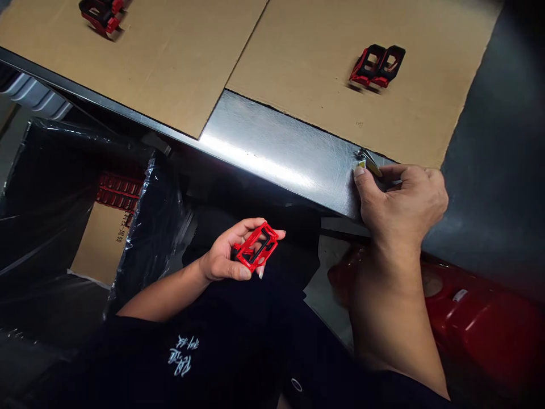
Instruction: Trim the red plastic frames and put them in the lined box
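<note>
My left hand [232, 253] is closed around a red plastic frame [256, 247] with a black bar across its opening, held in front of my body. My right hand [402, 193] rests at the edge of the metal table, thumb and fingers closed on a small shiny tool [369, 161] with yellow and metal parts. Its exact kind is hard to make out, as the fingers cover part of it. Beyond the right hand, two red-and-black frames [377, 67] stand side by side on cardboard.
Cardboard sheets [298, 57] cover much of the metal table [264, 150]. More red-and-black parts [102, 14] sit at upper left. A plastic-lined bin [151, 170] at left holds red parts [119, 190] and a cardboard piece [96, 244]. A red plastic object [472, 312], perhaps a stool, is below right.
</note>
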### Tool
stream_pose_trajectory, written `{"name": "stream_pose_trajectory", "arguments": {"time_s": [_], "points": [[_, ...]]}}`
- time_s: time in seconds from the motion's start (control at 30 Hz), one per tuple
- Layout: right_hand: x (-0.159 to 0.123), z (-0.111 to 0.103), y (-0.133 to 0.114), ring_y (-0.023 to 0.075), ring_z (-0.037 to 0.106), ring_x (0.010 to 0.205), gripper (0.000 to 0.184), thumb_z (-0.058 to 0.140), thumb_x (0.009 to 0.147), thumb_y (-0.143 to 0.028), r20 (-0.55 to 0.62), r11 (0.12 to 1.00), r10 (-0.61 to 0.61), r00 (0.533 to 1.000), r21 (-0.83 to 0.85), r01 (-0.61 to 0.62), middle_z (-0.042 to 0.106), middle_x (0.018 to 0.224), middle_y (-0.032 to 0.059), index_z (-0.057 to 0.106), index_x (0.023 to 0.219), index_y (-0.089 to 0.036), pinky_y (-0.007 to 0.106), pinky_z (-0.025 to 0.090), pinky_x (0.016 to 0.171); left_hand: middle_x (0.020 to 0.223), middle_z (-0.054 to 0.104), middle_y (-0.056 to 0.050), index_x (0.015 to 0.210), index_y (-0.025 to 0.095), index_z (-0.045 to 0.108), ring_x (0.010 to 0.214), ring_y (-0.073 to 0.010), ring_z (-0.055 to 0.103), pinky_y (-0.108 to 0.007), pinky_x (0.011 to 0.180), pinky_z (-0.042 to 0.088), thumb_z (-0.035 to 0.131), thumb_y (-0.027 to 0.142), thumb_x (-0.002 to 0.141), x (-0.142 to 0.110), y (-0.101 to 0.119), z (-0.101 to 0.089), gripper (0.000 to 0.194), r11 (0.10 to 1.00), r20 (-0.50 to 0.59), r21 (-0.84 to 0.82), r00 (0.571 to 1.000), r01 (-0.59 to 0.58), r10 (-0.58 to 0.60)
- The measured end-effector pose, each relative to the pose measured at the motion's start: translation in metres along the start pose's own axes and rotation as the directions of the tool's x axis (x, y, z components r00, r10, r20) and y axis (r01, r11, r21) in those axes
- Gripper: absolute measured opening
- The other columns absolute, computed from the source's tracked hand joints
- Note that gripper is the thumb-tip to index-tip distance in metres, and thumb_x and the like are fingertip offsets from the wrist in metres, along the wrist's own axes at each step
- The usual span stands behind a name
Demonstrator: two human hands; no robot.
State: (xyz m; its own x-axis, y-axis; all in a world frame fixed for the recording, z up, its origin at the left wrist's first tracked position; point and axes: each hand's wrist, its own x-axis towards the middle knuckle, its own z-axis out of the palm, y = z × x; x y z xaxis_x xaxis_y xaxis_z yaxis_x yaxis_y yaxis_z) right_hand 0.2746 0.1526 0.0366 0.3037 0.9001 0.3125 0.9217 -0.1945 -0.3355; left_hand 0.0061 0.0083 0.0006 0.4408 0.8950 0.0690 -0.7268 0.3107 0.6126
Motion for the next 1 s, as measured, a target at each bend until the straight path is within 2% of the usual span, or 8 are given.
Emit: {"name": "stream_pose_trajectory", "arguments": {"time_s": [0.17, 0.3, 0.37, 0.4, 0.5, 0.57, 0.7, 1.0], "points": [[0.000, 0.000, 0.002, 0.0273, 0.063, 0.091, 0.033, 0.080, 0.073, -0.039, -0.075, 0.996, -0.055, 0.996, 0.060, 0.060, 0.070, 0.094, 0.0119, 0.074, 0.097, -0.017, 0.045, 0.049, 0.088, 0.149, 0.059, -0.019, 0.140, 0.031, 0.049, 0.074, -0.0146, 0.071, -0.027, 0.062, 0.058, 0.088, 0.032, 0.074, -0.002, 0.000, -0.001, 0.077, 0.974, -0.042, 0.220, 0.997, -0.056, 0.067], [-0.036, -0.017, -0.011, 0.0175, 0.056, 0.064, 0.021, 0.073, 0.078, -0.035, -0.247, 0.927, -0.123, 0.961, 0.317, 0.200, 0.070, 0.089, 0.0072, 0.073, 0.091, -0.018, 0.036, 0.050, 0.063, 0.147, 0.058, -0.017, 0.136, 0.031, 0.046, 0.076, -0.0122, 0.069, -0.022, 0.058, 0.057, 0.089, 0.031, 0.073, -0.007, -0.001, -0.001, 0.076, 0.829, -0.100, 0.533, 0.960, -0.169, 0.260], [-0.067, -0.030, -0.026, 0.0151, 0.058, 0.060, 0.010, 0.074, 0.083, -0.030, -0.065, 0.790, -0.189, 0.980, 0.582, 0.191, 0.070, 0.080, 0.0025, 0.073, 0.088, -0.021, 0.031, 0.049, 0.058, 0.146, 0.058, -0.017, 0.136, 0.030, 0.044, 0.077, -0.0115, 0.069, -0.019, 0.055, 0.055, 0.088, 0.032, 0.075, -0.008, -0.001, -0.001, 0.075, 0.737, -0.100, 0.648, 0.937, -0.194, 0.335], [-0.083, -0.037, -0.035, 0.0147, 0.062, 0.061, 0.006, 0.073, 0.085, -0.027, 0.149, 0.697, -0.300, 0.942, 0.709, 0.110, 0.071, 0.078, 0.0013, 0.074, 0.088, -0.022, 0.029, 0.050, 0.057, 0.144, 0.059, -0.017, 0.136, 0.030, 0.043, 0.080, -0.0127, 0.070, -0.020, 0.057, 0.056, 0.088, 0.033, 0.075, -0.008, -0.001, -0.002, 0.076, 0.689, -0.088, 0.695, 0.927, -0.206, 0.365], [-0.122, -0.048, -0.055, 0.0140, 0.066, 0.061, 0.004, 0.073, 0.086, -0.024, 0.539, 0.510, -0.511, 0.670, 0.817, -0.269, 0.072, 0.075, 0.0010, 0.074, 0.089, -0.022, 0.026, 0.053, 0.057, 0.139, 0.060, -0.016, 0.138, 0.030, 0.042, 0.089, -0.0173, 0.072, -0.025, 0.064, 0.060, 0.087, 0.039, 0.076, -0.006, -0.001, -0.004, 0.077, 0.583, -0.025, 0.776, 0.911, -0.242, 0.412], [-0.137, -0.049, -0.061, 0.0137, 0.066, 0.061, 0.006, 0.072, 0.087, -0.026, 0.609, 0.452, -0.522, 0.597, 0.791, -0.411, 0.074, 0.074, 0.0013, 0.073, 0.089, -0.021, 0.026, 0.054, 0.058, 0.140, 0.059, -0.015, 0.142, 0.032, 0.040, 0.083, -0.0148, 0.072, -0.026, 0.063, 0.060, 0.086, 0.037, 0.078, -0.005, -0.001, -0.006, 0.079, 0.560, 0.014, 0.785, 0.910, -0.266, 0.413], [-0.147, -0.044, -0.057, 0.0141, 0.067, 0.062, 0.009, 0.074, 0.087, -0.030, 0.677, 0.434, -0.459, 0.575, 0.736, -0.520, 0.076, 0.076, 0.0023, 0.073, 0.089, -0.021, 0.027, 0.056, 0.061, 0.143, 0.058, -0.014, 0.153, 0.038, 0.031, 0.075, -0.0106, 0.068, -0.025, 0.061, 0.060, 0.087, 0.030, 0.078, -0.005, -0.003, -0.014, 0.095, 0.530, 0.118, 0.776, 0.904, -0.343, 0.412], [-0.154, -0.041, -0.058, 0.0168, 0.072, 0.070, 0.020, 0.083, 0.081, -0.034, 0.783, 0.325, -0.400, 0.476, 0.607, -0.725, 0.078, 0.083, 0.0032, 0.073, 0.093, -0.022, 0.029, 0.058, 0.067, 0.139, 0.061, -0.017, 0.155, 0.032, 0.036, 0.117, -0.0295, 0.069, -0.041, 0.087, 0.063, 0.090, 0.034, 0.074, -0.008, -0.003, -0.018, 0.098, 0.457, 0.132, 0.826, 0.902, -0.329, 0.410]]}}
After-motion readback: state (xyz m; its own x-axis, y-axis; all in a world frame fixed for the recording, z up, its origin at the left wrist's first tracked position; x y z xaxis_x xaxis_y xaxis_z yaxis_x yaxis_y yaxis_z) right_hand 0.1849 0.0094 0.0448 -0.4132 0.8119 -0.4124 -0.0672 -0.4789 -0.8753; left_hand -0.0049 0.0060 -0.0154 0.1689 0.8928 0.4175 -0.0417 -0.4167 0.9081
